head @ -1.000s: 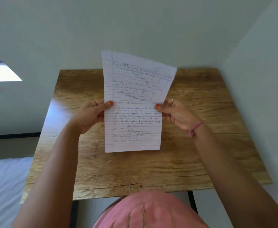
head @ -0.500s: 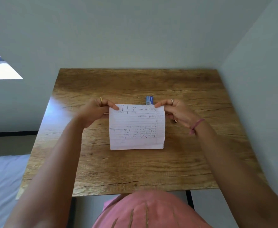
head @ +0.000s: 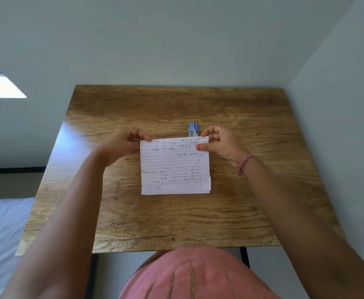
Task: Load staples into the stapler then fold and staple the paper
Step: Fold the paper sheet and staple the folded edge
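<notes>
A lined sheet of paper with handwriting is folded in half and held above the middle of the wooden table. My left hand pinches its upper left corner. My right hand pinches the upper right corner, thumb on the front. A small blue and white object, perhaps the staple box, lies on the table just behind the paper's top edge, partly hidden by it. I see no stapler in this view.
The table stands in a corner, with a pale wall behind and another wall on the right. A white surface lies low at the left beside the table. My pink clothing is at the near edge.
The sheet was open and upright one second ago; its top half came down toward me, so it is folded in half. Both hands shifted to the top corners, uncovering the small blue object.
</notes>
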The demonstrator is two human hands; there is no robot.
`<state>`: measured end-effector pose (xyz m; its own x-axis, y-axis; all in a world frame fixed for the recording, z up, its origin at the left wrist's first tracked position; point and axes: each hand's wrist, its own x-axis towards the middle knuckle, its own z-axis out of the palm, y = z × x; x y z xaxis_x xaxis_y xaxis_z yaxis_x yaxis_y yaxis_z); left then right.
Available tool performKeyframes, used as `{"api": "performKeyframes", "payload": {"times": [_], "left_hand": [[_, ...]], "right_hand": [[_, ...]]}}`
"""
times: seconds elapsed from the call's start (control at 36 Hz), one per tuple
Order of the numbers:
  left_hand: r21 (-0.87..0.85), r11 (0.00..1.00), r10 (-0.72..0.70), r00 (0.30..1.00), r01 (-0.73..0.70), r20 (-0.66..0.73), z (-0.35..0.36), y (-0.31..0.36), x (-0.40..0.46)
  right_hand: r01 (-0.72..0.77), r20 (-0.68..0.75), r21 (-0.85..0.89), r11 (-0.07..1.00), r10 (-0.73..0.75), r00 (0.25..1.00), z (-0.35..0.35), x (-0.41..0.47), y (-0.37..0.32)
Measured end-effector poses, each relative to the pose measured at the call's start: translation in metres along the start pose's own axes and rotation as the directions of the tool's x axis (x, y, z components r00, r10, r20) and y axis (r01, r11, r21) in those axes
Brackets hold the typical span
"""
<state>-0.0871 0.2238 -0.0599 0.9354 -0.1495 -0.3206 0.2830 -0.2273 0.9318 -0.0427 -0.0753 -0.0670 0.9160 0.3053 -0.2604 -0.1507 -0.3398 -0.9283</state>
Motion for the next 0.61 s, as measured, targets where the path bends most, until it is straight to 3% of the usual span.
{"api": "performKeyframes", "payload": {"times": [0.17, 0.39, 0.61], "left_hand": [[-0.017, 0.995, -0.100, 0.995, 0.100, -0.006, 0.003, 0.007, 0.004], [0.371, 0.926, -0.044, 0.995, 0.076, -0.095, 0.013, 0.007, 0.021], [0.379, 0.924, 0.001, 0.993, 0.042, -0.114, 0.013, 0.006, 0.023]], "right_hand": [[-0.007, -0.037, -0.005, 1.000, 0.007, 0.999, 0.001, 0.002, 0.001], [0.031, -0.060, -0.053, 0.998, -0.035, 0.998, 0.004, 0.000, -0.004], [0.039, -0.064, -0.045, 0.998, -0.042, 0.997, 0.004, 0.001, -0.002]]}}
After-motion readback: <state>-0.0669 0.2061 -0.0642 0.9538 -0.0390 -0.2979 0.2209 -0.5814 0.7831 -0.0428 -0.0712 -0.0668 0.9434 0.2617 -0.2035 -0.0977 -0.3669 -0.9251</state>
